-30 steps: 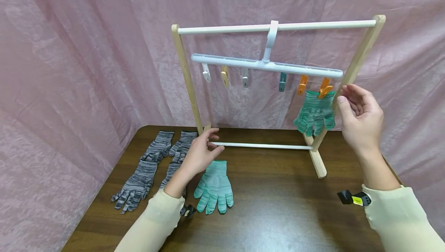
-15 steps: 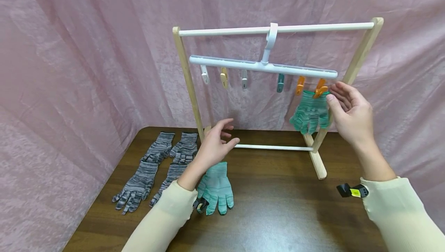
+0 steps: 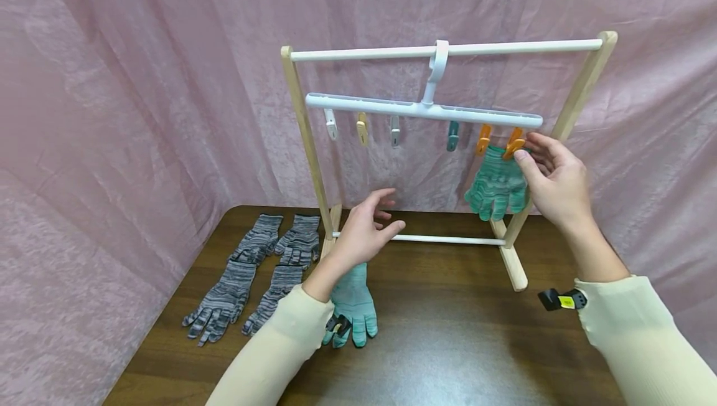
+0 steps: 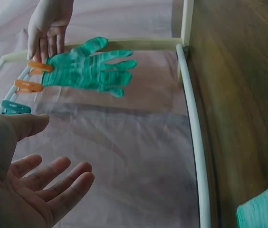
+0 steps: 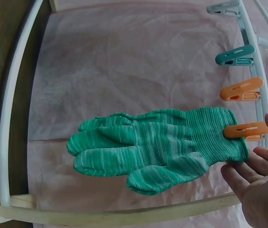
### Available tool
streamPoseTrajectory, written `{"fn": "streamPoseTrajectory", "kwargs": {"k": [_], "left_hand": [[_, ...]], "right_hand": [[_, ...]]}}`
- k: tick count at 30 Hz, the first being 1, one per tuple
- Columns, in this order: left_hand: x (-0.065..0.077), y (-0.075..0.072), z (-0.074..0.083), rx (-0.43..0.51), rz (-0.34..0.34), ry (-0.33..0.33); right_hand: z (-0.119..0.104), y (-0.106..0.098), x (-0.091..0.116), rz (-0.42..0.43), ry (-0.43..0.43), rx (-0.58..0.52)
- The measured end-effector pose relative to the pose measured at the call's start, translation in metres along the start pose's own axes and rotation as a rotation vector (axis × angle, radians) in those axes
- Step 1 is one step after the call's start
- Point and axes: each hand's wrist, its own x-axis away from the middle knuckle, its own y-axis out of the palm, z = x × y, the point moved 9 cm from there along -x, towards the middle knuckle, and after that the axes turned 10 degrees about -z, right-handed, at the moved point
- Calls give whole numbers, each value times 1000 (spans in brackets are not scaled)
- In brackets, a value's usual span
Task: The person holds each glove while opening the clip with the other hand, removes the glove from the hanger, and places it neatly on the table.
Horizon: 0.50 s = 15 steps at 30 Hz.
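A green striped glove (image 5: 162, 142) hangs by its cuff from the outermost orange clip (image 5: 248, 130) on a white clip hanger (image 3: 364, 104). My right hand (image 3: 560, 185) is at the cuff, thumb beside the clip's end and fingers loosely bent along the cuff's edge. Whether the fingertips touch it I cannot tell. My left hand (image 3: 364, 231) is in the air in front of the rack's lower bar, fingers relaxed and apart, holding nothing. Beneath its wrist a second green glove (image 3: 355, 300) lies on the table, partly hidden by the forearm.
Several grey-black gloves (image 3: 224, 294) lie on the table's left side. A wooden rack (image 3: 585, 82) with white bars carries the hanger. Further clips hang along it: another orange clip (image 3: 483, 140), a teal clip (image 3: 452, 136), a yellow clip (image 3: 362, 130). Pink cloth (image 3: 140, 82) covers the back.
My right hand has moved left, up to the hanging glove's cuff and clip. My left hand has moved right and slightly up. The hanger has shifted a little; the glove still hangs.
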Motion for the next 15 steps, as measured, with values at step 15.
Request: {"fn": "streamPoseTrajectory", "kwargs": {"k": [15], "left_hand": [[-23,27,24,23,-45,33]], "right_hand": [[-1,2,3,44,0,-51]]}}
